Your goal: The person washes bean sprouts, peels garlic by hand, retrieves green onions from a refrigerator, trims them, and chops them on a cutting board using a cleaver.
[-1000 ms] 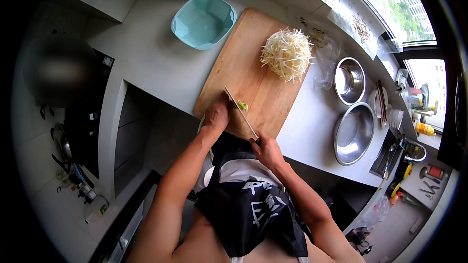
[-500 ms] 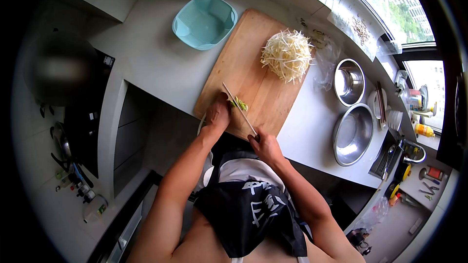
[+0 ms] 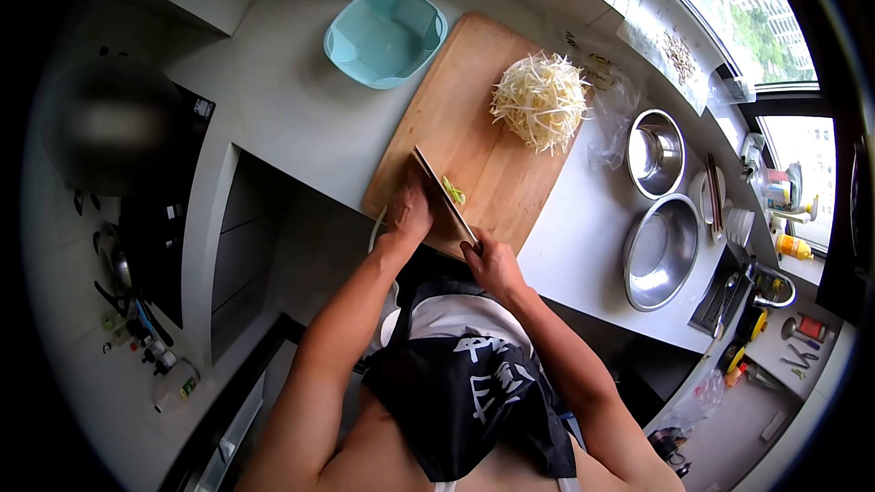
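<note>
My right hand (image 3: 493, 264) is closed around the handle of a kitchen knife (image 3: 444, 198), near the front edge of a wooden cutting board (image 3: 492, 178). The blade slants up and left over the board, its broad face tilted. Beside that face is my left hand (image 3: 409, 211), its fingers stretched along it and partly hidden; I see nothing held there. A small heap of cut green vegetable (image 3: 453, 189) lies just right of the blade. Farther back on the board sits a large mound of bean sprouts (image 3: 540, 102).
A light-blue plastic basin (image 3: 385, 41) stands behind the board on the left. Two steel bowls (image 3: 654, 153) are on the counter to the right, with a crumpled plastic bag (image 3: 615, 118) beside them. A sink tap (image 3: 775, 287) is farther right, a wok (image 3: 114, 132) far left.
The knife blade has tilted so more of its face shows. My left hand's fingers have straightened slightly beside it. The greens now show only on the blade's right side.
</note>
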